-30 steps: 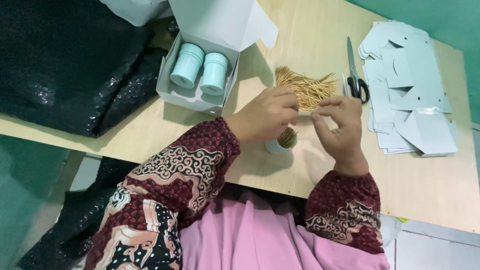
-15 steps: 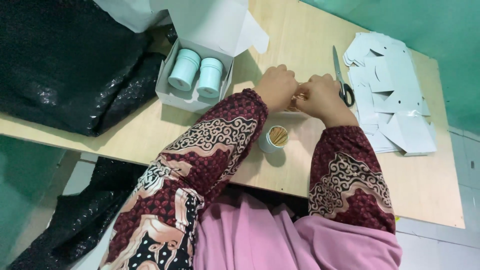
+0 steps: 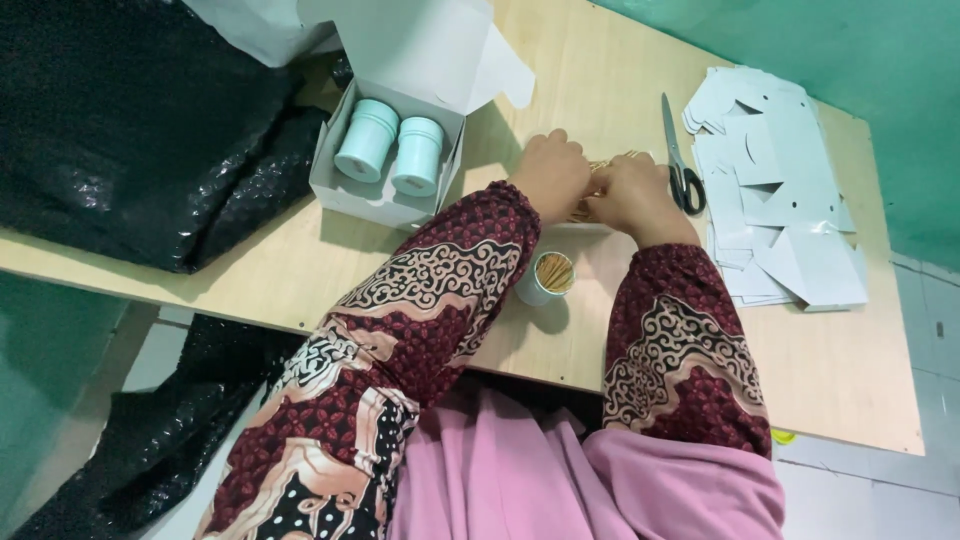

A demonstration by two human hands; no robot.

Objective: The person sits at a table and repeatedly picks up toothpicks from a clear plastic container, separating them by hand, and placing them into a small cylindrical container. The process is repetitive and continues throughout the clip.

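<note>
Soft, even light is falling across the bench [image 3: 600, 60], throwing faint shadows toward 6 o'clock; the black sheeting [image 3: 130, 130] at 10 o'clock is glinting, and edges are bending slightly.

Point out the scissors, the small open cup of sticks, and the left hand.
scissors [image 3: 683, 186], head view, on the black handle loops.
small open cup of sticks [image 3: 553, 272], head view, on the stick tips.
left hand [image 3: 551, 174], head view, on its back.

A small home packing workshop, by the look of it: a bare plywood bench [image 3: 800, 380] against a green painted wall [image 3: 900, 80], tiled floor below. Right of the right hand [image 3: 632, 196], a stack of die-cut white cardboard blanks [image 3: 780, 190] and scissors [image 3: 680, 160]; left of the left hand [image 3: 550, 172], an open white box [image 3: 400, 150] holding two capped pale-green jars [image 3: 390, 148].
</note>
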